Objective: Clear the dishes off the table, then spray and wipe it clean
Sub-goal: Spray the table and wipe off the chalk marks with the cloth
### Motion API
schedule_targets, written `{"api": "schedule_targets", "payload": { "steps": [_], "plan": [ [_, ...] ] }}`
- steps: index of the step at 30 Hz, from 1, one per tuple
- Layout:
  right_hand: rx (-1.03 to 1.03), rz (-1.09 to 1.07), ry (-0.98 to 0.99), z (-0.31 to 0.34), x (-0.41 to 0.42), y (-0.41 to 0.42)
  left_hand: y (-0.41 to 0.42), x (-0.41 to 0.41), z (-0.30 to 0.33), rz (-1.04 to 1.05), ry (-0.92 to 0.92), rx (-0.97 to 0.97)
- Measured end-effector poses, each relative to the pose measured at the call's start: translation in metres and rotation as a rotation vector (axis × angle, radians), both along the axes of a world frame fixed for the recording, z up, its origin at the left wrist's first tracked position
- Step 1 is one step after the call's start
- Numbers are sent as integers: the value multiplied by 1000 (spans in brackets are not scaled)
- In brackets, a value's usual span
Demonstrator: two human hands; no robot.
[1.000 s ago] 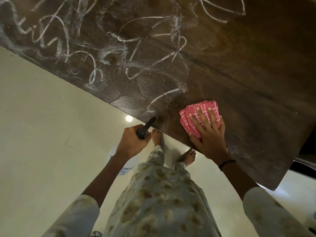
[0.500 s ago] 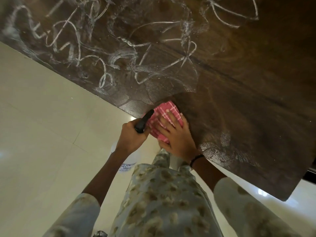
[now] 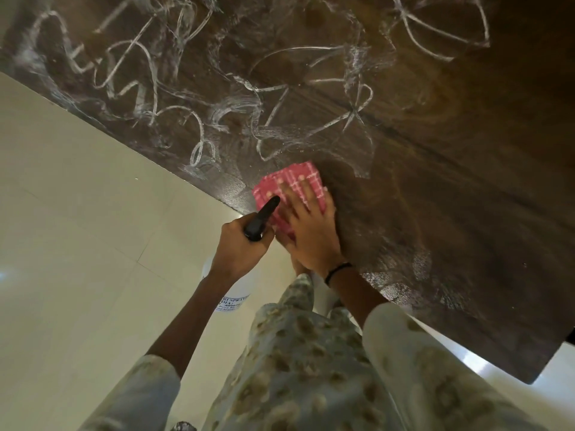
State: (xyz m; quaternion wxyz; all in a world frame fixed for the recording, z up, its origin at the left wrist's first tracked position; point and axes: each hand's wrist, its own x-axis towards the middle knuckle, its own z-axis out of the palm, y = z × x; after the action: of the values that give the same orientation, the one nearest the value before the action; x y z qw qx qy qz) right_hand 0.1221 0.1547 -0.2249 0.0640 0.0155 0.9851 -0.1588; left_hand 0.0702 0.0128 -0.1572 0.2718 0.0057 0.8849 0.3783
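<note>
My right hand (image 3: 306,231) lies flat, pressing the pink cloth (image 3: 291,188) on the table (image 3: 435,181); it has slid left along the near edge. My left hand (image 3: 241,247) grips the spray bottle (image 3: 231,293). White streaks (image 3: 155,88) remain beyond, so wiping continues.

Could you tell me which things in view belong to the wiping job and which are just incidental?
Part of the job:
- pink cloth, pressed flat under the right hand
- spray bottle, held in the left hand beside the table edge
- wooden table with white streaks

Incidental:
- black wristband
- tiled floor
</note>
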Motion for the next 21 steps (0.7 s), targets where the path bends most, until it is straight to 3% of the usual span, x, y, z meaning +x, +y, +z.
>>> {"api": "schedule_targets", "payload": {
  "steps": [6, 10, 15, 21],
  "plan": [
    [-33, 220, 5, -6, 50, 25, -3, -10, 1, -22, -8, 18],
    [23, 110, 11, -4, 37, 55, -1, -17, 2, 19, -22, 27],
    [19, -113, -27, 2, -21, 13, 0, -26, 3, 38, -42, 25],
    [-3, 161, -8, -1, -4, -16, 1, -32, 5, 0, -46, 23]
  ]
}}
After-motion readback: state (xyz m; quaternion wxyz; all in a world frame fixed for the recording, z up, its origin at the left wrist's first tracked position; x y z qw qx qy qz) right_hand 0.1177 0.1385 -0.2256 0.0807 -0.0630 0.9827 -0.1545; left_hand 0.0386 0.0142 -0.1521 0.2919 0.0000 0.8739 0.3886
